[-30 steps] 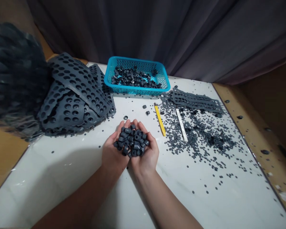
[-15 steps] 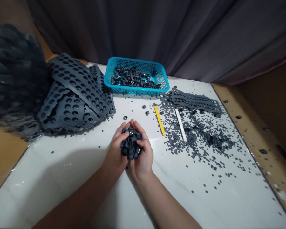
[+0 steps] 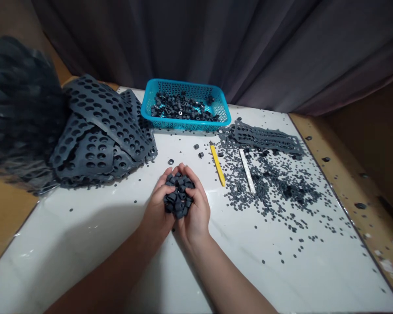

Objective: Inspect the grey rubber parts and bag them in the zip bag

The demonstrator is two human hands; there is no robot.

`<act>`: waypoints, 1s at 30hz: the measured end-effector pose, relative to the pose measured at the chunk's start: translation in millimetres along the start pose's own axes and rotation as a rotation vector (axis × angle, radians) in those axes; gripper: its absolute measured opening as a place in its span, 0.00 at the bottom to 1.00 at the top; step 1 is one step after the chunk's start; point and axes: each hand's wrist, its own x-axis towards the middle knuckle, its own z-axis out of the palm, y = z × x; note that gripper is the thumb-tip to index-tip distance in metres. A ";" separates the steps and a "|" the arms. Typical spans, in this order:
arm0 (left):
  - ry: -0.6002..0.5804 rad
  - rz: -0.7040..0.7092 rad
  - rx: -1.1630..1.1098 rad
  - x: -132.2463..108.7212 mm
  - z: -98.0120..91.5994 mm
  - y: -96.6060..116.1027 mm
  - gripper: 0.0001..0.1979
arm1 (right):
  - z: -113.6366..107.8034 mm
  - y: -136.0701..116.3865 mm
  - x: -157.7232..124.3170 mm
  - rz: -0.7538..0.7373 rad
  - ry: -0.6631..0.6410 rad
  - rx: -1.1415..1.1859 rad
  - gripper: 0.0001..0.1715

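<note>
My left hand (image 3: 157,209) and my right hand (image 3: 196,213) are cupped together, side by side, over the white table (image 3: 85,244). Between them they hold a heap of small dark grey rubber rings (image 3: 178,196). The fingers of both hands curl up around the heap. A teal basket (image 3: 222,114) with more such rings stands beyond my hands at the back of the table.
A stack of grey perforated rubber sheets (image 3: 98,131) lies at the left. At the right a spread of tiny grey discs (image 3: 275,187) surrounds a yellow stick (image 3: 218,165), a white stick (image 3: 247,170) and a punched strip (image 3: 265,137). A dark curtain hangs behind.
My hands have drawn closer together, their fingers curling up, so the flat spread of rings became a tight heap. They also shifted slightly away from me.
</note>
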 end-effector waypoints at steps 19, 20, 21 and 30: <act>0.026 0.007 -0.015 -1.9 2.9 -0.1 0.14 | 2.3 -2.1 -0.1 0.041 0.018 0.086 0.22; 0.018 0.024 0.006 -2.3 3.0 -0.8 0.14 | 2.0 -2.0 -0.2 0.035 0.015 0.069 0.22; 0.009 0.037 0.027 -2.7 3.2 -1.4 0.15 | 1.7 -2.0 -0.4 0.030 0.013 0.051 0.22; -0.001 0.051 0.117 -2.4 1.2 -1.4 0.17 | 1.1 -1.2 0.8 0.035 0.029 0.040 0.21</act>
